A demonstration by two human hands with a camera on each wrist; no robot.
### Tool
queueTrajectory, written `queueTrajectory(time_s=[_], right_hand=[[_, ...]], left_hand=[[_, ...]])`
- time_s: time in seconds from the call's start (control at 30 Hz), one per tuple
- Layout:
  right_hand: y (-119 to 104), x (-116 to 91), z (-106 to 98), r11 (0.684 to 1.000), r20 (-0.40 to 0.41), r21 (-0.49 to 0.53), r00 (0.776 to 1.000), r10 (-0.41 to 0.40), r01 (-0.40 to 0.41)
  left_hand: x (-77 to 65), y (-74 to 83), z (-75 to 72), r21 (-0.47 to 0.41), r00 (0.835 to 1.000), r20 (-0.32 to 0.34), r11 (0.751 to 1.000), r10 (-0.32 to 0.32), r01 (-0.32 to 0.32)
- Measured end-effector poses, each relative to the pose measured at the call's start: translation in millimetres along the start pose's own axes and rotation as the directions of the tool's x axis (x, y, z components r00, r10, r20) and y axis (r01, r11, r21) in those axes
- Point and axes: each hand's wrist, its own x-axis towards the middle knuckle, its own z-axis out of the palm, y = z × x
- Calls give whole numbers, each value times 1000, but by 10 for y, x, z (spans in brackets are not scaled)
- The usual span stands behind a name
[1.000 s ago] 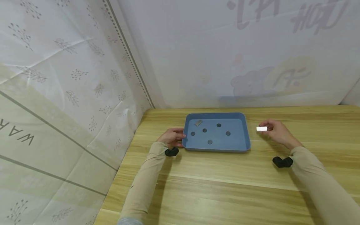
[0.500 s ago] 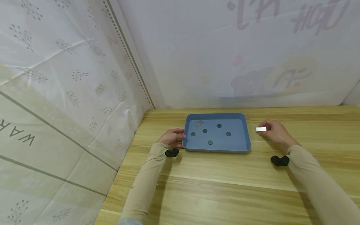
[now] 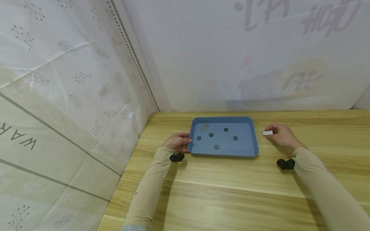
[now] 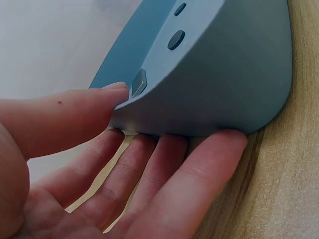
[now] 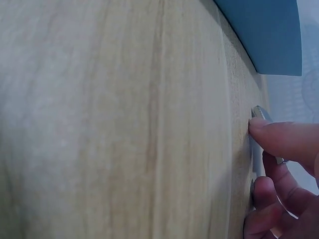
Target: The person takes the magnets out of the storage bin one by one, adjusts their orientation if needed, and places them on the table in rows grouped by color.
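A shallow blue tray [image 3: 222,153] sits on the wooden table. Inside it lie several small dark round discs [image 3: 216,147] and one flat grey rectangular piece [image 3: 204,127]. At the tray's left end my left hand [image 3: 177,141] holds the rim, its thumb [image 4: 75,117] over the edge and its fingertips against the outer wall. To the right of the tray, my right hand [image 3: 281,136] pinches a small shiny silver rectangular piece [image 3: 267,132] between thumb and fingers. In the right wrist view, that silver piece [image 5: 261,113] is partly hidden behind the thumb, close to the table.
The wooden table [image 3: 219,192] extends in front of the tray and to its right. A pale printed cloth [image 3: 202,64] hangs behind it, and another patterned cloth [image 3: 72,112] hangs at the left. Black wrist mounts [image 3: 286,164] sit on both wrists.
My right hand has shifted slightly left with the silver piece, whose top reflects less light now. The left hand keeps its hold on the tray.
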Motion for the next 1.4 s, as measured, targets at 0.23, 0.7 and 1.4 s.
queueTrajectory(time_s=[0.23,0.7,1.4], right_hand=[[-12,-9,16,1000,-6,-26,1000,0,0],[-49,1,99,1000,-43,-15,999,4,-4],[-70,-1,122,999,-10,6,999,44,-44]], left_hand=[[-3,-10,10,4,1000,3,1000,-6,6],[-11,-28,-27,-22,1000,8,1000,-3,3],[-28,-15,-8,-7,1000,10,1000,3,-3]])
